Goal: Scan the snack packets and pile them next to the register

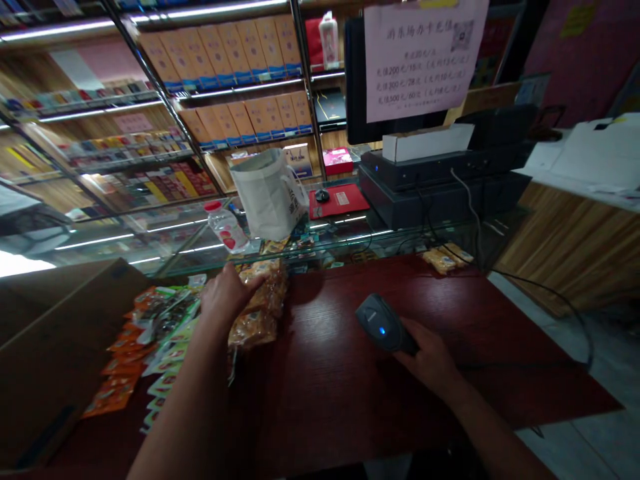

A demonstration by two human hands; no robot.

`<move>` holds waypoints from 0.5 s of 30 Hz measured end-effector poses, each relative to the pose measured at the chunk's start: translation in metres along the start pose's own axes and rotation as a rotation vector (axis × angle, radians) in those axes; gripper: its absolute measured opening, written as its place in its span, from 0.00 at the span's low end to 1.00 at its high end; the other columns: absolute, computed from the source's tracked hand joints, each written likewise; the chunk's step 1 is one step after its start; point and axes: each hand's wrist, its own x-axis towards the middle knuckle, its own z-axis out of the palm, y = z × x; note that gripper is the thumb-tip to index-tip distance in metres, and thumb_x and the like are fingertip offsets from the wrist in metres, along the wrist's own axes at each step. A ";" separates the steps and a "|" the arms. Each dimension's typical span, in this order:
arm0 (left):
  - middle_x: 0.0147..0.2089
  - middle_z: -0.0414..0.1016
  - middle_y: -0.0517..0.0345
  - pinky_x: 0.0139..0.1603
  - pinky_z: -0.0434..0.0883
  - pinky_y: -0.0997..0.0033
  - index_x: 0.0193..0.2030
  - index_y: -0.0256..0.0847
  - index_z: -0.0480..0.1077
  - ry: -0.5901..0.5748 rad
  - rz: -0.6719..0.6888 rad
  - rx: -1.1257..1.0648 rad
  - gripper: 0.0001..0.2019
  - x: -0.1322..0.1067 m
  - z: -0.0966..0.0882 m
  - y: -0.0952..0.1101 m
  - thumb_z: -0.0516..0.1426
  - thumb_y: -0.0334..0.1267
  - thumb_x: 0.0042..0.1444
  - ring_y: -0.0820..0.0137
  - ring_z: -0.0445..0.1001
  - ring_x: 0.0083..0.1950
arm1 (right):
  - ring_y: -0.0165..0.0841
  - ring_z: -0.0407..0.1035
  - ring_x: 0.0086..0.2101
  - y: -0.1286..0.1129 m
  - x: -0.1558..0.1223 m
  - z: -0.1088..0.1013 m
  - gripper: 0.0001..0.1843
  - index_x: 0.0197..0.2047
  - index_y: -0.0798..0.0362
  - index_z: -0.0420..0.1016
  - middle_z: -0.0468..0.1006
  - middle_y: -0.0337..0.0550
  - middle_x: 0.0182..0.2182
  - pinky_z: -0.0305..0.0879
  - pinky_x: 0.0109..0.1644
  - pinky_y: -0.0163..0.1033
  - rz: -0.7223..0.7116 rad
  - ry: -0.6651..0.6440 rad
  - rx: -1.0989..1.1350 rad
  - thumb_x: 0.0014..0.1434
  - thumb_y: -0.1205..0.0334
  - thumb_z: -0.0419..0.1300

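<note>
My left hand (226, 295) is closed over a clear snack packet (260, 308) with golden-brown contents, which lies on the dark red counter (340, 373). My right hand (427, 360) grips the handle of a dark barcode scanner (383, 322). A blue light glows on the scanner's head, which points toward the packet. The scanner's cable runs off to the right.
Several small colourful packets (150, 347) lie beside a brown cardboard box (55, 353) at the left. Behind, a glass showcase (280, 243) carries a plastic bottle (227, 227), a white bag (270, 193), a red mouse pad and a till with monitor (440, 173). Shelves fill the back.
</note>
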 end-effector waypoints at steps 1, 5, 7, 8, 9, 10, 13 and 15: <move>0.55 0.73 0.25 0.51 0.69 0.45 0.59 0.28 0.64 -0.055 -0.011 0.013 0.42 0.004 -0.001 0.005 0.53 0.67 0.52 0.36 0.72 0.56 | 0.48 0.77 0.47 0.000 -0.001 0.001 0.23 0.54 0.59 0.74 0.81 0.59 0.48 0.74 0.51 0.53 -0.002 -0.002 0.002 0.53 0.67 0.62; 0.58 0.72 0.25 0.51 0.69 0.47 0.62 0.29 0.62 -0.116 -0.042 0.010 0.42 0.007 -0.002 0.023 0.55 0.65 0.51 0.39 0.71 0.59 | 0.47 0.78 0.46 -0.002 -0.002 0.003 0.23 0.53 0.58 0.75 0.82 0.57 0.48 0.74 0.51 0.51 0.000 -0.004 0.022 0.53 0.65 0.63; 0.58 0.72 0.24 0.52 0.69 0.46 0.62 0.29 0.61 -0.126 -0.060 0.005 0.42 0.007 -0.006 0.030 0.56 0.63 0.51 0.39 0.71 0.59 | 0.47 0.78 0.46 -0.003 -0.002 0.003 0.23 0.53 0.58 0.75 0.82 0.56 0.47 0.73 0.51 0.52 0.016 0.005 0.032 0.52 0.64 0.63; 0.57 0.72 0.23 0.53 0.68 0.43 0.63 0.28 0.60 -0.120 -0.065 0.003 0.43 0.007 -0.009 0.032 0.57 0.62 0.51 0.38 0.71 0.59 | 0.47 0.78 0.46 -0.003 -0.001 0.002 0.23 0.52 0.58 0.75 0.82 0.56 0.47 0.73 0.51 0.52 0.028 0.012 0.037 0.52 0.64 0.63; 0.57 0.72 0.23 0.55 0.66 0.41 0.64 0.27 0.59 -0.098 -0.065 0.000 0.43 0.005 -0.012 0.034 0.57 0.61 0.51 0.37 0.71 0.59 | 0.47 0.78 0.46 -0.004 0.000 0.002 0.23 0.52 0.57 0.76 0.82 0.56 0.47 0.73 0.51 0.52 0.041 0.023 0.043 0.52 0.63 0.63; 0.56 0.72 0.22 0.56 0.64 0.38 0.64 0.26 0.58 -0.053 -0.054 -0.008 0.44 0.003 -0.016 0.035 0.57 0.60 0.51 0.36 0.71 0.58 | 0.48 0.78 0.46 -0.004 0.001 0.000 0.23 0.52 0.57 0.76 0.82 0.56 0.47 0.73 0.51 0.52 0.057 0.038 0.049 0.51 0.63 0.63; 0.57 0.71 0.24 0.58 0.63 0.37 0.67 0.26 0.55 0.176 0.073 -0.134 0.45 -0.018 -0.021 0.043 0.59 0.57 0.50 0.37 0.70 0.59 | 0.49 0.77 0.45 -0.011 0.003 -0.005 0.22 0.50 0.57 0.77 0.83 0.55 0.46 0.72 0.52 0.52 0.120 0.103 0.068 0.51 0.60 0.64; 0.61 0.68 0.30 0.58 0.66 0.45 0.69 0.32 0.52 0.284 0.251 -0.335 0.45 -0.043 -0.012 0.052 0.61 0.54 0.49 0.43 0.70 0.60 | 0.48 0.78 0.44 -0.020 0.005 -0.009 0.21 0.48 0.57 0.77 0.83 0.55 0.44 0.73 0.51 0.51 0.182 0.165 0.080 0.53 0.56 0.64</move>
